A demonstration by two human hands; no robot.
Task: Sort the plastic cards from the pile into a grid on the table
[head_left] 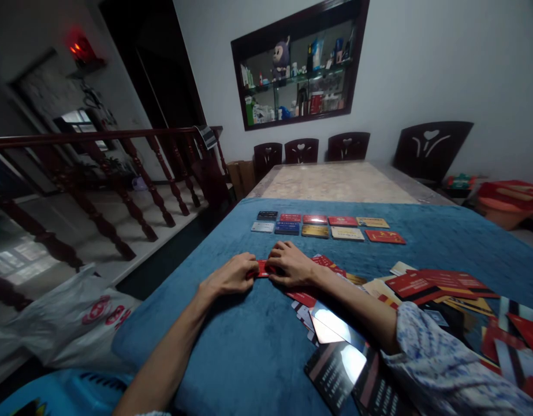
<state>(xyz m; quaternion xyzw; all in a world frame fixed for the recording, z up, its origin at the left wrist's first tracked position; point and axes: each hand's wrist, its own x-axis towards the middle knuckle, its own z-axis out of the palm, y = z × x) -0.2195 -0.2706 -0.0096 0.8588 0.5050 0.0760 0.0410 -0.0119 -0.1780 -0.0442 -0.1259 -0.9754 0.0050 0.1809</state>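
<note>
We pinch a flat rectangular red card [262,268] between both bare hands, over the near part of a plush blue cloth [223,364]. Our left hand [241,271] closes curled fingers on its left end, and our right hand [292,264] grips the right end.

Beyond them lie two rows of flat rectangular cards [315,231], black, red, silver, blue, gold and cream, five places to a row. Past the cloth's edge we see the table's bare beige marble-look top [322,180], with dark wooden chairs [301,151] near the wall.

To our right spreads a loose heap of red, black, white and gold cards [435,284], overlapping at all angles and reaching close to the right wrist. The right forearm and its blue-and-white patterned sleeve [448,358] stand over this heap and cover part of it. A crumpled white plastic bag [71,323] sits left of the cloth.

Our fingers hide both ends of the red card, so we cannot tell whether it is one card or several. Glare whitens the glossy black cards [331,375] nearest us, and the frame cuts off a blue plastic object [71,393] at lower left.
</note>
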